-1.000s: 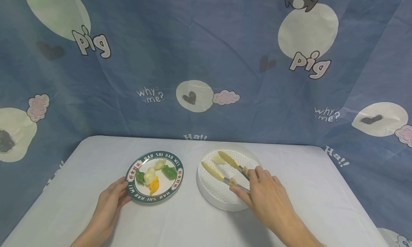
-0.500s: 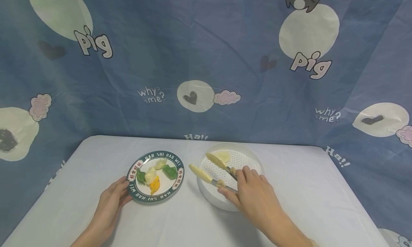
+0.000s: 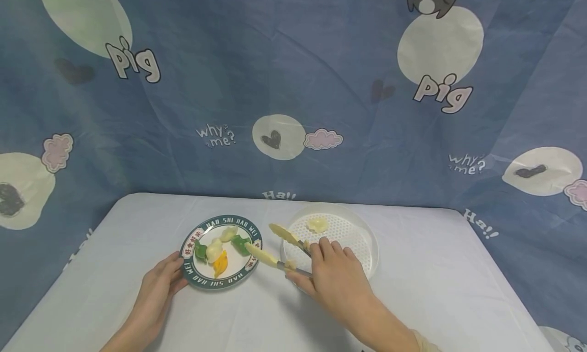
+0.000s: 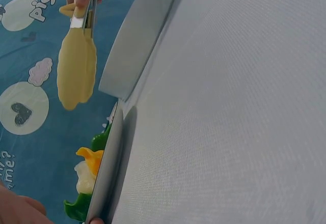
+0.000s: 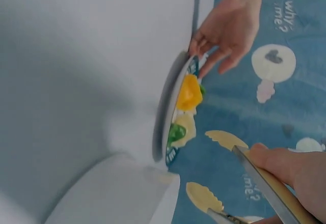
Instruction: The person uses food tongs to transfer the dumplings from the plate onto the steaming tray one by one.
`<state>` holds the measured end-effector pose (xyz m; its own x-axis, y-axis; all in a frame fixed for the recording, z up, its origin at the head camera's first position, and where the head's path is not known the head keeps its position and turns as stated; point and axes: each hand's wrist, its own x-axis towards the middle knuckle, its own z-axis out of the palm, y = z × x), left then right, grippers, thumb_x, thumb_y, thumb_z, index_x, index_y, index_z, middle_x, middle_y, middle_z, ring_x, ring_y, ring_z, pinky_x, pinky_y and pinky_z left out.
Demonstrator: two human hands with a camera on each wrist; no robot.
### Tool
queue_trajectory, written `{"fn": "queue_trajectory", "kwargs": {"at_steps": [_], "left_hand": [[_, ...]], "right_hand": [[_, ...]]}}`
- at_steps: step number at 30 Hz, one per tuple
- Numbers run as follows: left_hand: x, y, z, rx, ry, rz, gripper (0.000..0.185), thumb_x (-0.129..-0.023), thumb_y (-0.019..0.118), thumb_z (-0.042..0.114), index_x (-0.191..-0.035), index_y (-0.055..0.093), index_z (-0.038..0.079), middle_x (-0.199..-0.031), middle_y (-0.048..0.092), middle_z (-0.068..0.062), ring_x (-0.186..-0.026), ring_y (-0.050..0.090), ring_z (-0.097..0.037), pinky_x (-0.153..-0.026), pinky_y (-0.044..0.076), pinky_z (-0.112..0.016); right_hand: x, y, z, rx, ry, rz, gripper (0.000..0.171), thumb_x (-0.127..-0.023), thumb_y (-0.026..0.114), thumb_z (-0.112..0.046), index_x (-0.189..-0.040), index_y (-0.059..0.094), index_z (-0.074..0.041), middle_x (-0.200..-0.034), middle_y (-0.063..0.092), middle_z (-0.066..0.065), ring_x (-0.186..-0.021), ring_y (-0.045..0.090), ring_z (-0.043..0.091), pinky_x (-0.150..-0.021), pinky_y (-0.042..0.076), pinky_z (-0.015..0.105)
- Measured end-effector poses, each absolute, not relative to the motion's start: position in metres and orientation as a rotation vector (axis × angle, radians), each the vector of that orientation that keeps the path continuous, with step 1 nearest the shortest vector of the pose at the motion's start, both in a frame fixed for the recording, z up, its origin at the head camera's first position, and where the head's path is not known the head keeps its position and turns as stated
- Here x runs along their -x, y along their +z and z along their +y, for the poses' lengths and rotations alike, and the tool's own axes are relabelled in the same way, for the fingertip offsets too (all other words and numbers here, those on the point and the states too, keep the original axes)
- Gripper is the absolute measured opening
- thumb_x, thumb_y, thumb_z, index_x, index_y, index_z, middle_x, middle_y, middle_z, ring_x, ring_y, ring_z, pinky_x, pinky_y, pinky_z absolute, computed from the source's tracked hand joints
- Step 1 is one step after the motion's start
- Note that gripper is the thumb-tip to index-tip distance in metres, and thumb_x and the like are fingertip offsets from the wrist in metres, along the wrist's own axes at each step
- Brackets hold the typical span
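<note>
the right hand (image 3: 337,278) is gripping yellow tongs (image 3: 270,247), tips apart at frame centre over the plate (image 3: 220,282) of dumplings (image 3: 221,248); the left hand (image 3: 158,286), fingers curled, is holding its lower-left rim.

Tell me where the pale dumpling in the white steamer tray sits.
In the head view, the pale dumpling lies at the far edge of the round white perforated tray, right of the green-rimmed plate.

Partly hidden, cut off

The right hand (image 3: 337,278) covers the yellow-tipped metal tongs' (image 3: 275,247) handles; the round white perforated steamer tray's (image 3: 367,237) near-left rim hides behind it.
</note>
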<state>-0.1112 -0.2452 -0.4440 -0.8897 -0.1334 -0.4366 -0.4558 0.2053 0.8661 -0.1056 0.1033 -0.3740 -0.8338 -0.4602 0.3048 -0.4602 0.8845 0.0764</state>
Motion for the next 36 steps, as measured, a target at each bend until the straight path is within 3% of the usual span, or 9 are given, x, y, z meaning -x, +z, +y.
{"fn": "queue_trajectory", "kwargs": {"at_steps": [8,14,19,25,36], "left_hand": [[0.110,-0.445,-0.245,0.565,1.756,2.199,0.074,-0.118,0.023,0.040,-0.170,-0.004,-0.006,-0.177,0.012,-0.033,-0.165,0.027,-0.042,-0.095,0.049,0.004],[0.109,-0.444,-0.245,0.561,1.742,2.212,0.075,-0.118,0.022,0.042,-0.170,-0.004,-0.006,-0.177,0.013,-0.033,-0.165,0.028,-0.042,-0.100,0.048,0.002],[0.108,-0.445,-0.245,0.555,1.737,2.215,0.076,-0.118,0.023,0.042,-0.170,-0.004,-0.006,-0.176,0.013,-0.033,-0.164,0.028,-0.043,-0.103,0.048,-0.001],[0.108,-0.444,-0.243,0.566,1.738,2.226,0.075,-0.118,0.025,0.042,-0.170,-0.002,-0.005,-0.177,0.013,-0.033,-0.165,0.027,-0.043,-0.095,0.048,0.004],[0.109,-0.443,-0.244,0.551,1.722,2.236,0.077,-0.118,0.023,0.043,-0.169,-0.003,-0.007,-0.176,0.013,-0.033,-0.165,0.027,-0.044,-0.106,0.047,-0.004]], "right_hand": [[0.108,-0.381,0.087,-0.722,0.018,-2.764,0.065,-0.102,0.057,-0.071,-0.108,0.068,-0.008,-0.081,0.049,-0.002,-0.070,0.043,0.012,-0.058,0.033,0.023],[0.110,-0.387,0.075,-0.729,-0.035,-2.728,0.065,-0.100,0.058,-0.073,-0.104,0.068,-0.009,-0.078,0.045,-0.003,-0.068,0.038,0.012,-0.056,0.030,0.022],[0.113,-0.392,0.067,-0.742,-0.059,-2.753,0.066,-0.101,0.056,-0.074,-0.103,0.067,-0.009,-0.079,0.045,-0.002,-0.069,0.037,0.012,-0.056,0.033,0.024],[0.116,-0.395,0.058,-0.722,-0.049,-2.751,0.065,-0.100,0.059,-0.073,-0.105,0.067,-0.009,-0.080,0.045,-0.002,-0.069,0.039,0.013,-0.057,0.036,0.025],[0.121,-0.400,0.051,-0.697,-0.100,-2.748,0.066,-0.100,0.059,-0.072,-0.107,0.068,-0.007,-0.081,0.049,-0.001,-0.070,0.045,0.014,-0.058,0.041,0.026]]}}
